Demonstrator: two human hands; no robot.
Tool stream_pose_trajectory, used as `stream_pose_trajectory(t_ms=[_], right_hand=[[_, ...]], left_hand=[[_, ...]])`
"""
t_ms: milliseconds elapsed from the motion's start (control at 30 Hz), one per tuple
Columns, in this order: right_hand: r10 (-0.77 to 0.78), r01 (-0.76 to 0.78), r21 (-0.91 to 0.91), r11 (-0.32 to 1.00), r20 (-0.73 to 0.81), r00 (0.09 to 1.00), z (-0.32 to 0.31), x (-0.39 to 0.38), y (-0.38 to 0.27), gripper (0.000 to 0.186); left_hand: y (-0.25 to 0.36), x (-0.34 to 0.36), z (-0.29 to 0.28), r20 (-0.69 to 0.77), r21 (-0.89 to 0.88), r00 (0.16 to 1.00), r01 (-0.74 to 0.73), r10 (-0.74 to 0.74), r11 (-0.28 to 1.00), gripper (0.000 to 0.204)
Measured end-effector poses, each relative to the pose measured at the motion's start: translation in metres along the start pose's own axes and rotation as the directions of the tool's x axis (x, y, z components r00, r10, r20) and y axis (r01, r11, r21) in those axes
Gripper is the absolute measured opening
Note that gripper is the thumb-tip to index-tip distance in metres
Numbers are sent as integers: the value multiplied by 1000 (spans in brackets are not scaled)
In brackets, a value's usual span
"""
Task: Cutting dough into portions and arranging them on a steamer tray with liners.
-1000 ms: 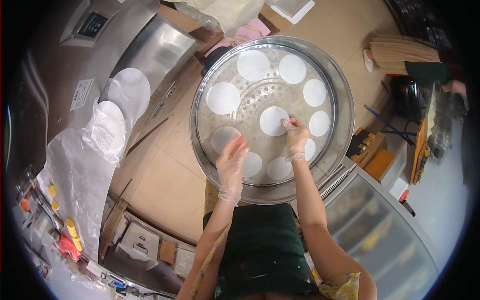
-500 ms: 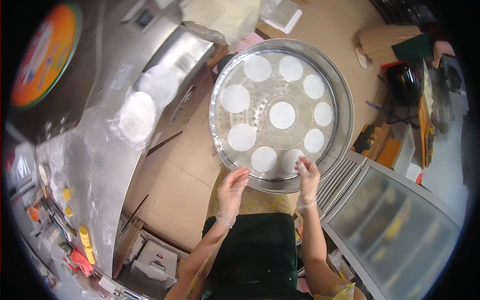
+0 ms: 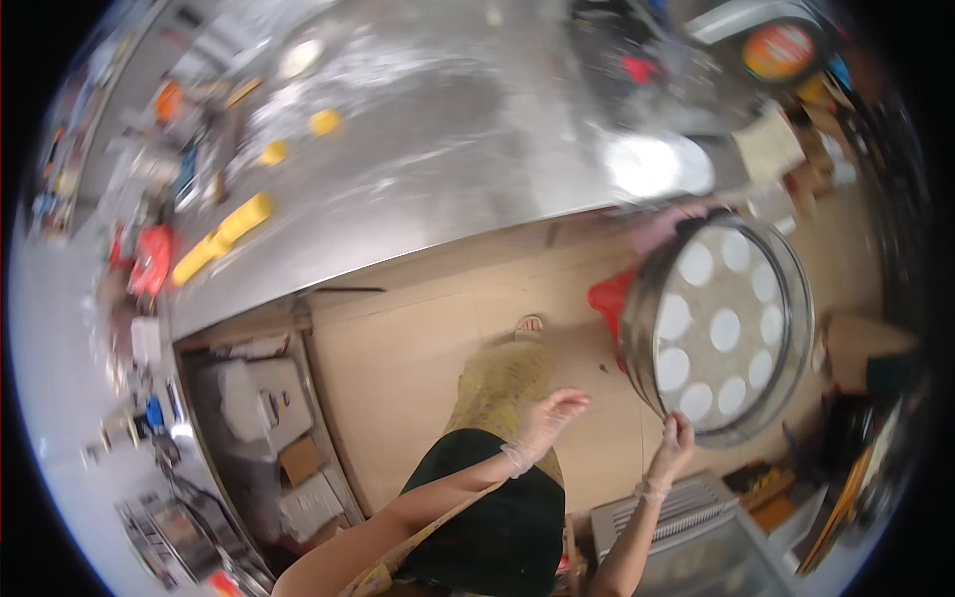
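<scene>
A round metal steamer tray point(image 3: 641, 343) with a high rim stands at my right. Several white paper rounds point(image 3: 725, 330) lie on its floor in a ring, with one in the middle. My right hand point(image 3: 674, 446), in a clear glove, is at the tray's near edge with its fingers curled together; whether they grip the rim is hard to make out. My left hand point(image 3: 552, 418), also gloved, hangs over the floor in front of my apron, nothing in it, fingers loosely stretched. The picture is somewhat blurred.
A long steel worktable point(image 3: 428, 199) spans the far side, dusted white, with yellow log-shaped pieces point(image 3: 224, 239) at its left. A stack of white rounds point(image 3: 645, 167) sits at its right end. A red thing point(image 3: 612, 297) stands behind the tray; a glass-topped cabinet point(image 3: 696, 547) is near right.
My view has swung left, so the tray now appears farther right. My right hand has left the paper round for the tray's near edge; my left hand has drawn away from the tray.
</scene>
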State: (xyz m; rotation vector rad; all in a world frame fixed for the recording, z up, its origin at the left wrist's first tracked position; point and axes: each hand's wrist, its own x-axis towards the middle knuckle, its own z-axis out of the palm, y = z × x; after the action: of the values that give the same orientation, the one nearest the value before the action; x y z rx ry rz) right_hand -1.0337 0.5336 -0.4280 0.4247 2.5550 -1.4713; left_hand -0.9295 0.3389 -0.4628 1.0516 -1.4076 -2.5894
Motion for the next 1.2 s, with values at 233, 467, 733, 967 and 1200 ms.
stream_pose_trajectory(t_ms=[233, 467, 733, 967, 1200], right_hand=[[-170, 150, 87, 985, 319, 932, 93, -34, -59, 23], [-535, 583, 193, 789, 682, 499, 282, -104, -208, 36], [-731, 796, 396, 458, 677, 85, 515, -202, -346, 44], [-613, 803, 313, 508, 786, 82, 624, -203, -385, 22], [-492, 839, 241, 488, 870, 36, 609, -233, -393, 25]], left_hand=[[60, -28, -77, -167, -37, 984, -66, 59, 997, 26], [107, -39, -186, -297, -133, 953, -105, 62, 986, 28], [208, -57, -330, -508, -77, 821, -343, 260, 936, 25], [285, -60, -404, -533, -161, 787, -455, 311, 876, 23], [295, -59, -431, -562, -205, 769, -487, 305, 849, 30]])
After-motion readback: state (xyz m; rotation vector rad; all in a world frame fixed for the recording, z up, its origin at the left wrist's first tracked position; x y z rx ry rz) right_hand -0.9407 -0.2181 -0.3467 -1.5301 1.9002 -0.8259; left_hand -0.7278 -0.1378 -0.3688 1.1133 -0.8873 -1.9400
